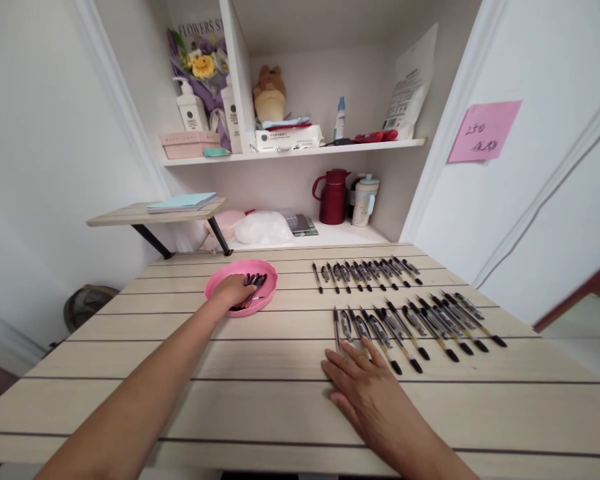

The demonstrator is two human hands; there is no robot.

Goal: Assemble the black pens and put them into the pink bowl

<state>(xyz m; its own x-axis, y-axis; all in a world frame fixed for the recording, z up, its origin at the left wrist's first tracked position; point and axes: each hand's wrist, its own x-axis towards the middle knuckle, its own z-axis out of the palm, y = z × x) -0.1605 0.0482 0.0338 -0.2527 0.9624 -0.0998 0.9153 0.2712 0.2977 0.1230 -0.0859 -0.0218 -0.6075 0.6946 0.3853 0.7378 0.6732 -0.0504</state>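
Observation:
My left hand (pixel 234 291) reaches into a round pink tray (pixel 271 269) with a wavy rim. Its fingers are bent down among black pen pieces (pixel 256 281), and the fingertips are hidden. Palm down, my right hand (pixel 367 390) lies with fingers spread at the left end of the front row of pen parts (pixel 420 327). Its fingertips touch or cover the lower ends of a few of them. These parts are slim, with pointed tips facing away and black ends towards me, and clear pieces lie between them. Behind is a second similar row (pixel 367 275).
A small raised shelf (pixel 125 212) with light blue paper (pixel 183 202) stands at the back left. Behind the table, a cabinet holds a red jug (pixel 334 197), a pale cup (pixel 364 202) and a white bag (pixel 263 228). A pink note (pixel 485 132) hangs on the right.

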